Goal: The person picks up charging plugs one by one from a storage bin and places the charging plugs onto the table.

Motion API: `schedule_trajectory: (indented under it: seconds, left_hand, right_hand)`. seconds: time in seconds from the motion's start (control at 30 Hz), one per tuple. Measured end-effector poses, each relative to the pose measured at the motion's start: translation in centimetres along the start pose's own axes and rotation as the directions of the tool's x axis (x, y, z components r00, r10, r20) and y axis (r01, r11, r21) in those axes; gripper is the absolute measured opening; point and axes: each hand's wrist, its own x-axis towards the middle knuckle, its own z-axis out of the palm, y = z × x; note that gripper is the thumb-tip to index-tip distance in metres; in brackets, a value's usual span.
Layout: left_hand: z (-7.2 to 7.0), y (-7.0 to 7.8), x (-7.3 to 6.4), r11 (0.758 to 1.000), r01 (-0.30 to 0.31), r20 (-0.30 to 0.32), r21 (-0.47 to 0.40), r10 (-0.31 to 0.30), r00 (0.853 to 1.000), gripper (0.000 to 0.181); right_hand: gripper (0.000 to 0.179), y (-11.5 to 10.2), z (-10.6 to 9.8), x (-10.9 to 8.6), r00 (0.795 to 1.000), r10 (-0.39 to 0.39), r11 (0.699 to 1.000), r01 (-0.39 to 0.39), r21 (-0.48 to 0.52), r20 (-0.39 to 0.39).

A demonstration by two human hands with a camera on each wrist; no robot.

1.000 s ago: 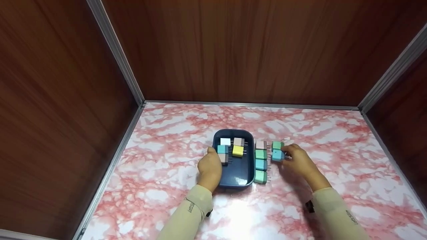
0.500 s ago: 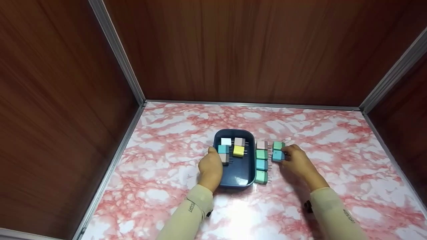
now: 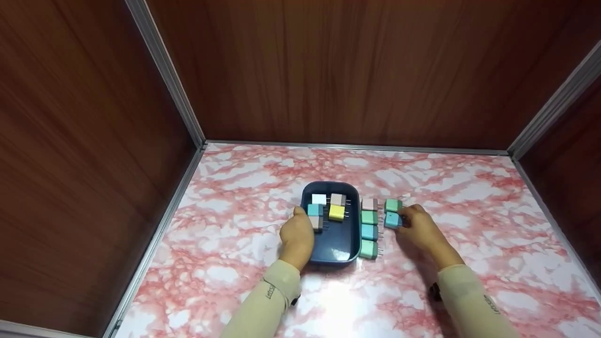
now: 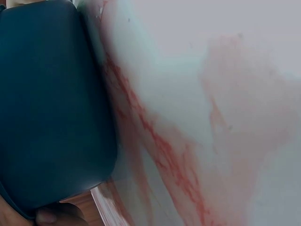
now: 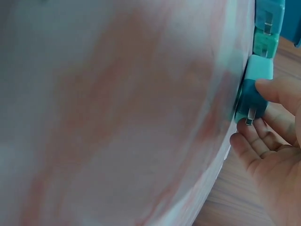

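Observation:
My left hand grips the left side of a dark blue tray, thumb up at its rim. The tray's outer wall fills the left of the left wrist view. My right hand pinches a blue charger plug between thumb and fingers, low at the table. Its metal prongs point toward the palm in the right wrist view. Right behind this plug lies a green charger plug. Inside the tray are several plugs, among them a yellow plug and a white plug.
Along the tray's right side runs a column of plugs: a pinkish plug, a green plug, a blue plug and a mint plug. Brown wood-look panels enclose the marbled red-and-white table at back and sides.
The blue plug in my right hand has shifted very slightly toward me, in front of the green one. My left hand and the tray stay in place.

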Motion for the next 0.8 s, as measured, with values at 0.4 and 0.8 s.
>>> schedule_trajectory:
  seconds: [0.4, 0.8]
  left_hand:
    - [0.1, 0.0, -0.1, 1.0, 0.015, -0.001, 0.016, -0.015, 1.0, 0.004]
    - [0.1, 0.0, -0.2, 1.0, -0.005, -0.036, -0.001, 0.005, 0.999, 0.004]
  right_hand:
    - [0.048, 0.0, 0.1, -0.1, 0.999, -0.015, 0.999, 0.014, -0.029, -0.038]
    - [0.045, -1.1, 0.0, -0.4, 0.997, 0.001, 1.0, -0.002, -0.018, -0.082]
